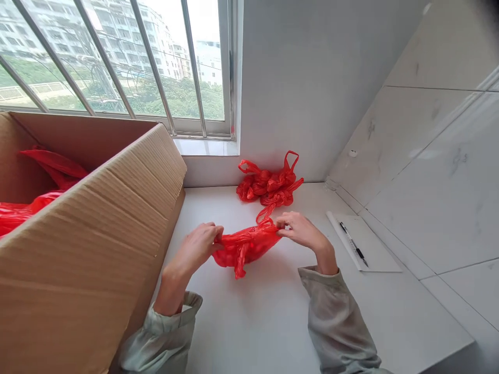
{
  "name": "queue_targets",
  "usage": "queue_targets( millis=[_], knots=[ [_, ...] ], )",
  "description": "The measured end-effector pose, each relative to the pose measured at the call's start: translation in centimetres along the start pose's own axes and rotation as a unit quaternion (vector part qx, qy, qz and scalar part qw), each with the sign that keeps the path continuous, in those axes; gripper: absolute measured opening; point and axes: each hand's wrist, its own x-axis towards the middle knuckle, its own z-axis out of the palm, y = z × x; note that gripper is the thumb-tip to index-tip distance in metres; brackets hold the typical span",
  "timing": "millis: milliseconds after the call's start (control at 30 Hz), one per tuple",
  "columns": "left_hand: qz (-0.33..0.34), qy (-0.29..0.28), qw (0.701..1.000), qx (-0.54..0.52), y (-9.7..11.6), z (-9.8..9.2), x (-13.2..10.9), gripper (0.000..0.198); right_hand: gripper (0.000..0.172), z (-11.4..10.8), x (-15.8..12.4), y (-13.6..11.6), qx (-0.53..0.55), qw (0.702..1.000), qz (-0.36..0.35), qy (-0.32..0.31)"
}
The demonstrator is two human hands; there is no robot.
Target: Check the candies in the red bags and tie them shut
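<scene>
A red plastic bag (253, 244) is stretched sideways over the white tabletop, with its handles loose and something lumpy showing faintly through it. My left hand (200, 246) pinches the bag's left end. At its upper right end, my right hand (302, 230) grips the bag between thumb and fingers. Just behind, a pile of crumpled, knotted red bags (268, 184) lies against the wall, and a red loop from it reaches down to the bag between my hands.
On the left stands a large open cardboard box (101, 234) with red bags (50, 171) inside. A pen (353, 243) lies on a white notepad (380, 254) at the right, beside the tiled wall. A barred window (156, 62) is behind the box.
</scene>
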Motion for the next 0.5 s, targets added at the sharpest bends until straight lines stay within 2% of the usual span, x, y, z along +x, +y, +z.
queue_targets(
  millis=[67,133,200,233,300,367,500],
  knots=[
    [-0.021,0.017,1.000,-0.010,-0.2,-0.4,-0.5,0.013,0.014,-0.8,-0.7,1.1,0.013,0.999,0.043,-0.024],
    [-0.039,0.025,0.999,-0.007,-0.1,-0.6,-1.0,0.011,0.012,-0.9,-1.1,1.4,0.012,0.994,0.080,-0.076],
    [-0.042,0.015,0.999,0.000,0.3,-0.5,-1.3,0.006,0.002,-0.4,-1.2,0.9,-0.009,0.988,0.107,-0.113],
    [-0.030,0.003,1.000,-0.001,0.7,-0.3,-1.4,0.010,0.006,-0.1,-1.1,0.4,-0.018,0.987,0.112,-0.118],
    [0.016,-0.024,0.999,-0.017,1.5,0.1,-1.4,0.024,0.026,0.7,-0.8,-1.0,-0.016,0.990,0.085,-0.113],
    [0.075,-0.036,0.996,-0.028,2.6,0.9,-1.2,0.029,0.035,1.6,-0.4,-2.5,0.001,0.992,0.030,-0.120],
    [0.130,-0.036,0.991,-0.014,4.2,3.0,-0.3,0.021,0.018,3.3,0.5,-4.7,-0.003,0.984,-0.022,-0.175]
  ],
)
